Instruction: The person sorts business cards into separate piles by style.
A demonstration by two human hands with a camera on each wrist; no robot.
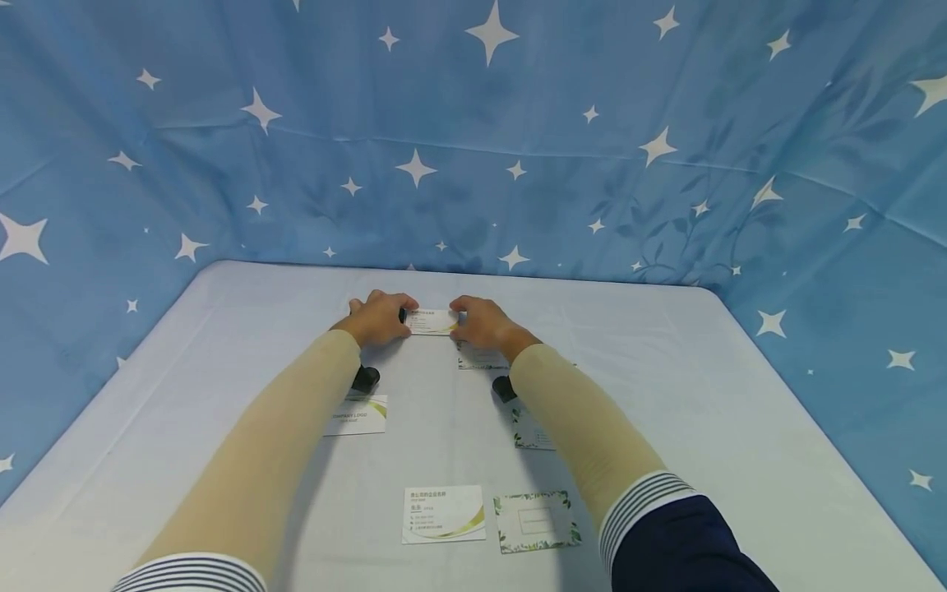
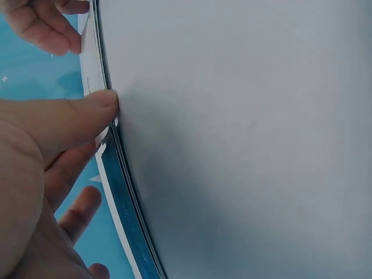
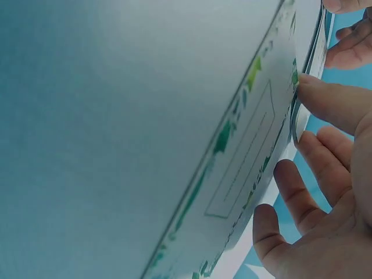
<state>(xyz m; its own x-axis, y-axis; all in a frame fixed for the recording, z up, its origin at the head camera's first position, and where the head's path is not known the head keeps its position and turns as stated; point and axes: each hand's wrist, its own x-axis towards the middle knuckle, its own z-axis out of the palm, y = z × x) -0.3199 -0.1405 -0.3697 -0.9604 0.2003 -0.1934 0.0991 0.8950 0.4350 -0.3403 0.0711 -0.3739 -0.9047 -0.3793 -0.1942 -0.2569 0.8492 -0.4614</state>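
At the far middle of the table, both hands hold a white business card [image 1: 431, 322] with gold curves by its two short ends. My left hand [image 1: 380, 318] pinches its left end, thumb on the near edge and fingers at the far edge; a small dark patch shows beside those fingers, too small to identify. The right hand [image 1: 484, 323] pinches the opposite end in the same way. Just nearer than the right hand lies a leaf-bordered card [image 1: 477, 358], partly hidden by hand and forearm. The right wrist view shows a leaf-bordered card [image 3: 244, 157] beside the right fingers.
A gold-curved "COMPANY LOGO" card [image 1: 362, 417] is partly behind the left forearm. Another leaf-bordered card [image 1: 531, 429] is partly covered by the right forearm. Nearer lie a gold-curved card [image 1: 444, 515] and a leaf-bordered card [image 1: 538, 521]. A starry blue curtain [image 1: 473, 123] hangs behind the white table [image 1: 222, 329].
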